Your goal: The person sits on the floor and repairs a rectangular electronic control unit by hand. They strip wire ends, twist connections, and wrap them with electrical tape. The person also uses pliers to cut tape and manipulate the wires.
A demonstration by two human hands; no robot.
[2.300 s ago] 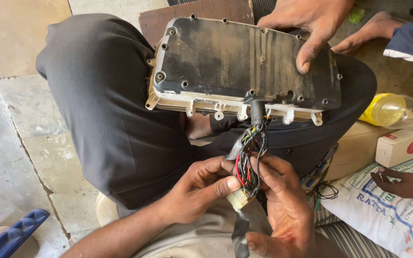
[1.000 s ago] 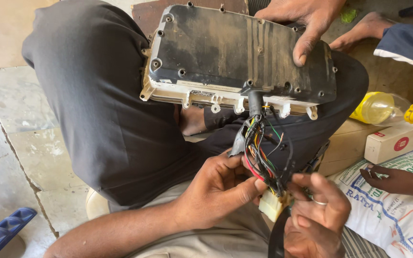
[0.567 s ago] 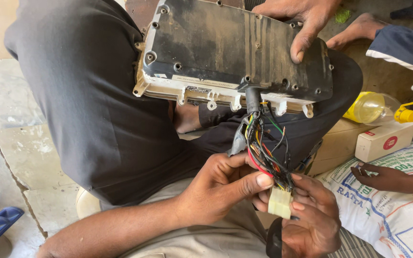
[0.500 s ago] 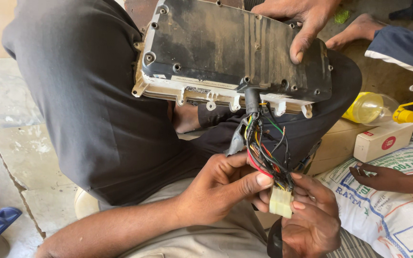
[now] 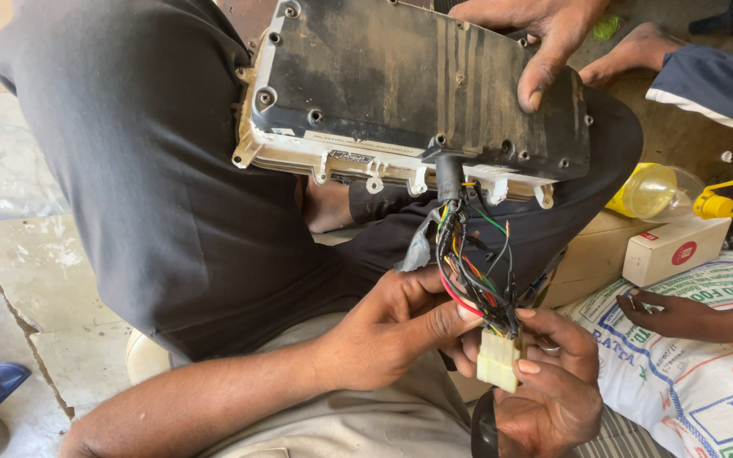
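Head view: the left hand (image 5: 383, 335) pinches the wire bundle (image 5: 472, 263) just below the metal unit (image 5: 417, 89), and the right hand (image 5: 549, 382) is closed on the cream plug (image 5: 499, 360) at the bundle's end. Against the earlier pictures, the plug now sits turned up between the fingers, easier to inspect. Another person's hand (image 5: 545, 34) steadies the unit on a lap. Right of the unit lie a yellow bottle (image 5: 663, 191), a box (image 5: 676, 250) and a printed sack (image 5: 689, 373) on a stone floor (image 5: 10, 254).
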